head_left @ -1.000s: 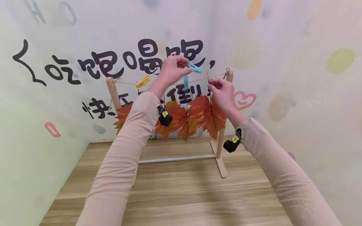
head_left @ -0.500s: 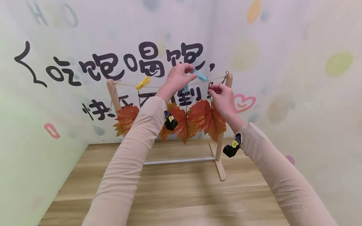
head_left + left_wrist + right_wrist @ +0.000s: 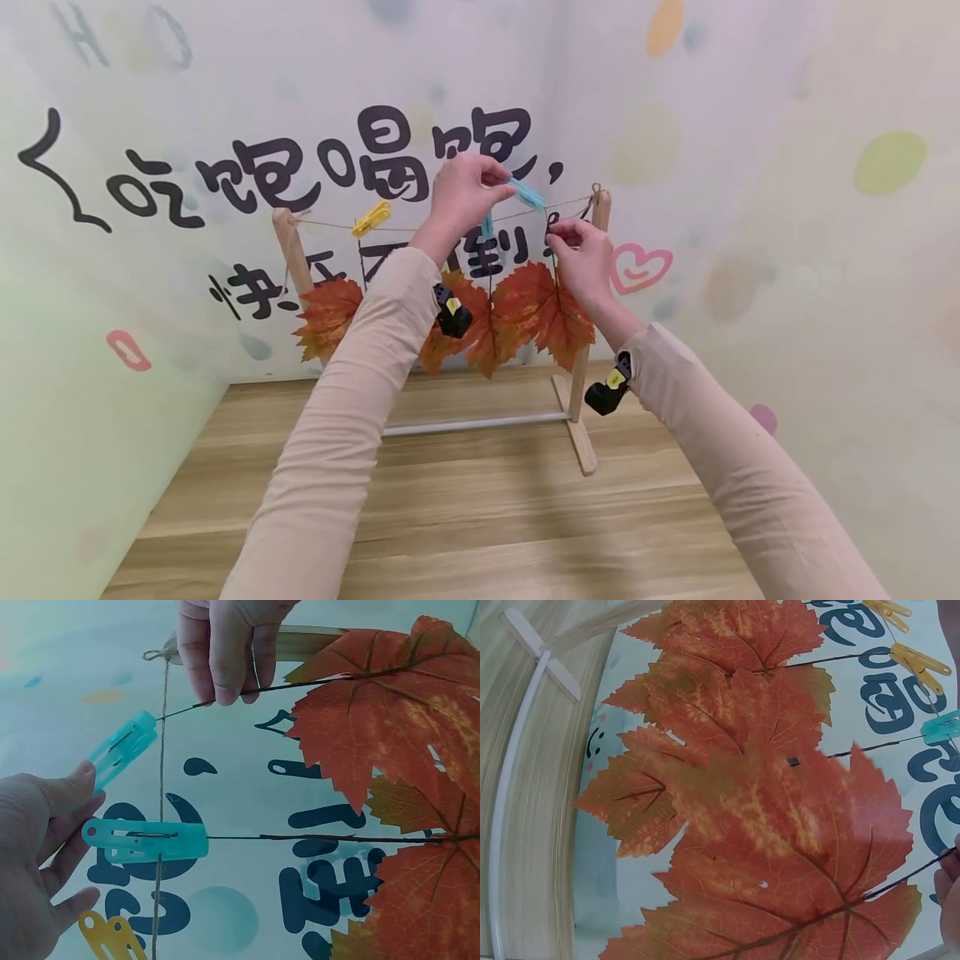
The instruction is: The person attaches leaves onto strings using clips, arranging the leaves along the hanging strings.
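My left hand (image 3: pixel 465 196) pinches a light-blue clothespin (image 3: pixel 124 750) by its handle end, above the twine (image 3: pixel 161 780). The clothespin's nose is right at the thin stem end of an orange-red maple leaf (image 3: pixel 382 697), beside the string. Thumb and fingers of my right hand (image 3: pixel 585 254) pinch that stem partway down, and the leaf hangs below. Just left of it, another blue clothespin (image 3: pixel 146 840) clips a second leaf (image 3: pixel 420 892) to the line. Only the right hand's fingertips (image 3: pixel 951 881) show at the edge of the right wrist view.
A wooden frame with two posts (image 3: pixel 295 258) carries the twine, with a white rod (image 3: pixel 480 424) low between its feet. Yellow clothespins (image 3: pixel 922 660) hold more leaves (image 3: pixel 330 312) farther left. The frame stands on a wood-grain table (image 3: pixel 465 517) before a printed wall.
My left hand has brought the blue clothespin rightward and down, closer to the stem's top end. The right hand keeps its pinch on the stem with little movement.
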Motion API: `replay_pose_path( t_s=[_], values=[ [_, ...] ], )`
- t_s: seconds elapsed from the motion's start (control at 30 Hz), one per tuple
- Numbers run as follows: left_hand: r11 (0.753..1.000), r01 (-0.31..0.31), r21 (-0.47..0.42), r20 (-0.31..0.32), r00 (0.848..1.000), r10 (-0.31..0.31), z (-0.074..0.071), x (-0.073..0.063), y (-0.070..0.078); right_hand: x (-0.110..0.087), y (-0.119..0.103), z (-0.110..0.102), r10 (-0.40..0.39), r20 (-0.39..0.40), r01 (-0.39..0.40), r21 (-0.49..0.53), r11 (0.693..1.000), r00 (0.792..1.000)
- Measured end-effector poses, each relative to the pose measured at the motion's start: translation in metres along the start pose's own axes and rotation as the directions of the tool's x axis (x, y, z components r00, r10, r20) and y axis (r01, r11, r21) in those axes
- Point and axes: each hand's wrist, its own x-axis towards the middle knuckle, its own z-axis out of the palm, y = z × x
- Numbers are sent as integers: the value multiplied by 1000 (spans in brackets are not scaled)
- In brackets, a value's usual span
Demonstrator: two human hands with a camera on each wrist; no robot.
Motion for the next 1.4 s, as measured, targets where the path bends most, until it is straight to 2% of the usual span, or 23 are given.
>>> replay_pose_path(
  t_s=[0.27,1.13,1.4],
  values=[
    [999,7,36,33,999,-8,5,1,5,2,0,0,-6,-6,6,1,1000,1000],
    [994,30,109,22,999,-33,15,2,-2,0,0,3,13,10,-12,-17,1000,1000],
    [992,36,118,90,995,-47,14,2,-3,1,3,3,-6,18,7,-22,1000,1000]
  ],
)
